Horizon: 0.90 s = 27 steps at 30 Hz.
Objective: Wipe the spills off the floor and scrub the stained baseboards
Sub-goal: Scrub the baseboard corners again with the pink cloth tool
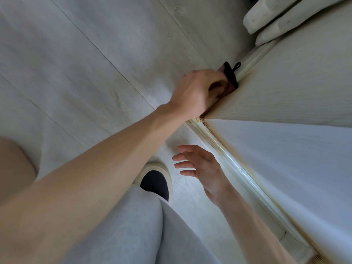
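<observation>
Baseboard (245, 180) ran along the foot of the wall (297, 168), white, with brownish-yellow staining along its top edge and at the corner. It turned that corner and went on under a cream panel (285, 82).

Left hand (196, 92) reached forward with fingers curled round a black cloth (231, 75), pressing it to the baseboard at the foot of the cream panel. A small loop stuck out of the cloth.

Right hand (202, 168) was lower, near the stained run of baseboard but clear of it, fingers spread and relaxed, holding nothing; whether it touched the floor could not be told.

Floor (85, 63) was pale grey planks. One shoe (155, 181), dark with a pale rim, stood on it between the arms. Grey trouser leg (133, 225) below.

Two pale wooden legs (276, 18) stood at top right.
</observation>
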Available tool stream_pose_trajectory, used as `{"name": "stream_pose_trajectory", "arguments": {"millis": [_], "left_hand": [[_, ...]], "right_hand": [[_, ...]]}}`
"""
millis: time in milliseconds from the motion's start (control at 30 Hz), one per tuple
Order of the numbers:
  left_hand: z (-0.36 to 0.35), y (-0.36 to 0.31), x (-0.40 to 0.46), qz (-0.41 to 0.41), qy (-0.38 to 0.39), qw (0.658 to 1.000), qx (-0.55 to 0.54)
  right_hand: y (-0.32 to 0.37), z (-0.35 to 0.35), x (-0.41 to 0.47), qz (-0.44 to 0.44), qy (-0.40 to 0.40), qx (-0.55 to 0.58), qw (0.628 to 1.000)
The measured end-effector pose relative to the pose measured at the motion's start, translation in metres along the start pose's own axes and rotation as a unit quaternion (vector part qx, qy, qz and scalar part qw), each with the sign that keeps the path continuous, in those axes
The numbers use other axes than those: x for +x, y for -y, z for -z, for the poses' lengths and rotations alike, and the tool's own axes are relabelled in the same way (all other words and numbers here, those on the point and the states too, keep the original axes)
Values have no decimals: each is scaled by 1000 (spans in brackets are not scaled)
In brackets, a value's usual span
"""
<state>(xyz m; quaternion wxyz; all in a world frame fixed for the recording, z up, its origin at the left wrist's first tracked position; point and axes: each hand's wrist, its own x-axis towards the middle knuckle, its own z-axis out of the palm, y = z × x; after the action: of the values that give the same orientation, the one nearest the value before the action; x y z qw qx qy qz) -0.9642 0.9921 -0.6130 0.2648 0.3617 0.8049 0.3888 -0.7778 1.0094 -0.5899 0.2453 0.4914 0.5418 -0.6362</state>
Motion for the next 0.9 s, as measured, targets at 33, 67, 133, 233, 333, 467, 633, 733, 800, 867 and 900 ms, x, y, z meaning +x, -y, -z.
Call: {"name": "stream_pose_trajectory", "arguments": {"millis": [33,67,133,233,333,467,633,733,800,867,900], "left_hand": [[2,6,-14,-8,-3,1000,-4],[6,13,-34,-9,-4,1000,-9],[15,23,-68,-1,7,1000,-28],[11,13,-48,2,-12,1000,-29],[0,-3,-3,16,-7,999,-37],[8,12,-56,21,-28,998,-44],[7,-1,-15,41,-22,998,-44],[-3,-2,-18,33,-42,998,-38],[3,8,-59,24,-37,998,-35],[8,10,-67,27,-26,999,-34],[8,7,-54,27,-39,999,-28]], "right_hand": [[-2,2,-1,-2,-2,1,1000],[-3,4,-2,-5,-4,-1,1000],[-6,4,-3,-21,-3,-13,1000],[-7,0,-1,-37,8,-31,999],[-4,1,1,-27,9,-37,999],[-2,8,1,-27,3,-38,999],[-4,-5,7,-36,11,-50,998],[-5,-4,5,-27,18,-67,997],[-5,0,3,-26,12,-72,997],[-8,-3,4,-36,7,-78,996],[-8,-7,5,-37,11,-87,995]]}}
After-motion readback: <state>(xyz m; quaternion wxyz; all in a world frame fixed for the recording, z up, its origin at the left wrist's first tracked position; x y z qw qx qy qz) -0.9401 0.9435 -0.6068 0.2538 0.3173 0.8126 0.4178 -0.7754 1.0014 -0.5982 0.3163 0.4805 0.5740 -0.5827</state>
